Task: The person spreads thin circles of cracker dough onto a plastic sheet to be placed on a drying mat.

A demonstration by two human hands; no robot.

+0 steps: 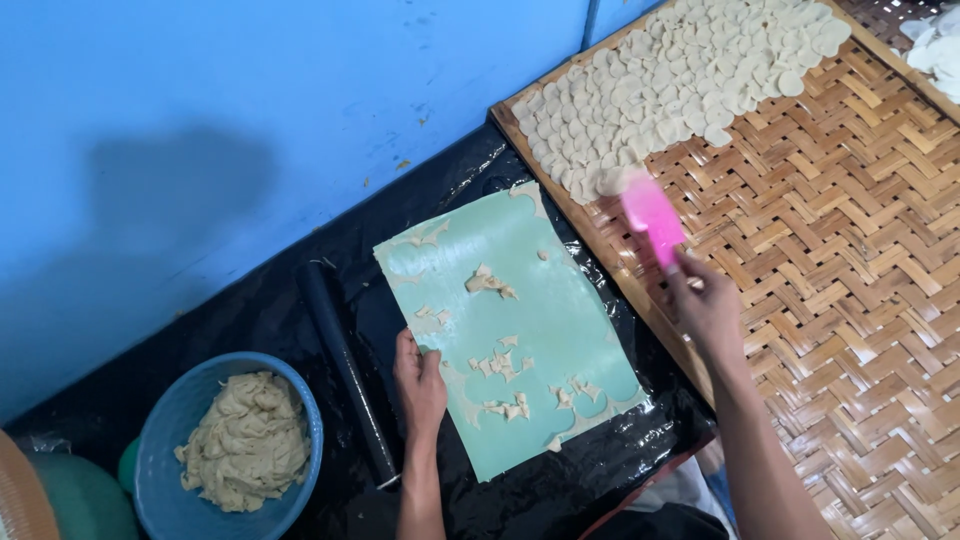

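My right hand holds a pink flat spatula over the woven bamboo tray, its tip carrying a pale dough round beside the many dough discs laid at the tray's far end. My left hand rests on the left edge of a light green mat, fingers pressed down on it. Scraps of dough lie scattered on the mat.
A black rolling pin lies left of the mat on black plastic sheeting. A blue bowl full of dough sits at the lower left. A blue wall runs along the far side.
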